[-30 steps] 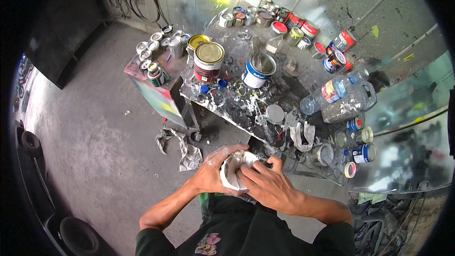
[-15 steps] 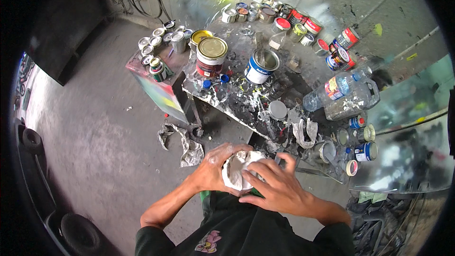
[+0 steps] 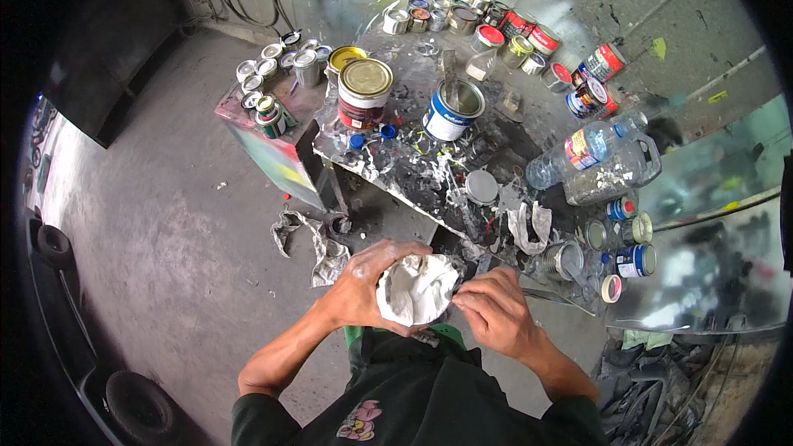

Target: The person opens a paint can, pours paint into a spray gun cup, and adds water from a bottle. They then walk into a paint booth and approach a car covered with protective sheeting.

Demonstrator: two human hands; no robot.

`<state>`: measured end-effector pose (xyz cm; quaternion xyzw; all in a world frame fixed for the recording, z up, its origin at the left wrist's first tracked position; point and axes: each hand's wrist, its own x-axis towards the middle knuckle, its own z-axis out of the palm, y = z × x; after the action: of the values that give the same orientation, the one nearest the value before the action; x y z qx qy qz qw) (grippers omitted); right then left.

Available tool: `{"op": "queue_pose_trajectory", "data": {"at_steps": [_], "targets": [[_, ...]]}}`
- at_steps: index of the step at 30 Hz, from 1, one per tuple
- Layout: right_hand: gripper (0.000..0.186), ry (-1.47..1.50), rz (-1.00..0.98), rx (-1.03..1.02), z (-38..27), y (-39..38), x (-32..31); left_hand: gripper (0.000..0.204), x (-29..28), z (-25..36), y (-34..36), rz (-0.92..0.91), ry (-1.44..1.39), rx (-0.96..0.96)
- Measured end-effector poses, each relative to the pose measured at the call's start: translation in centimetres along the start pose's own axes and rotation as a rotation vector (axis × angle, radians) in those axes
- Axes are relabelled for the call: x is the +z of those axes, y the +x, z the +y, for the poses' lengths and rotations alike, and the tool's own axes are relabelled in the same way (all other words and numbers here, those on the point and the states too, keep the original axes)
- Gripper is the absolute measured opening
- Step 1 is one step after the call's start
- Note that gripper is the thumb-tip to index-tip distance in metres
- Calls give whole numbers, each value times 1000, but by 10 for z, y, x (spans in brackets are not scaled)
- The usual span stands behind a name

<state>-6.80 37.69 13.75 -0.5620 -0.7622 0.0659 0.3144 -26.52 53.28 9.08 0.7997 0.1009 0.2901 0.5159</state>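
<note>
My left hand [image 3: 363,281] is wrapped round a round container [image 3: 453,271], held in front of my body with its top facing me. White material [image 3: 417,291] with soft folds fills its top; whether it is thick paste or cloth I cannot tell. Against the container's right side, my right hand [image 3: 502,314] is closed, thumb and fingers pressed together at the rim. What these fingers pinch, if anything, is hidden. Beyond the hands stands a paint-smeared table with a flat grey lid [image 3: 481,187] and a crumpled white rag [image 3: 530,227].
On the table [image 3: 396,167] are a blue-and-white can [image 3: 453,111] with a flat tool, a larger gold-lidded can [image 3: 364,92] and a plastic bottle [image 3: 570,157]. Many small cans line the back. Another rag [image 3: 329,260] lies on the floor; tyres [image 3: 139,405] sit at the lower left.
My right hand has drawn back from over the white material to the container's right side, and its spread fingers have closed. The container has tilted and shifted slightly left in my left hand.
</note>
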Motion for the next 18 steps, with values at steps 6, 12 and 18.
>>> {"op": "queue_pose_trajectory", "data": {"at_steps": [6, 12, 18], "targets": [[20, 46, 130, 174, -10, 2, 8, 88, 1, -1, 1, 14, 11, -10], [23, -9, 61, -26, -33, 29, -18, 87, 0, 0, 2, 34, 20, 7], [30, -67, -376, 38, -33, 55, -2, 87, 7, 2, 6, -19, -3, 26]]}}
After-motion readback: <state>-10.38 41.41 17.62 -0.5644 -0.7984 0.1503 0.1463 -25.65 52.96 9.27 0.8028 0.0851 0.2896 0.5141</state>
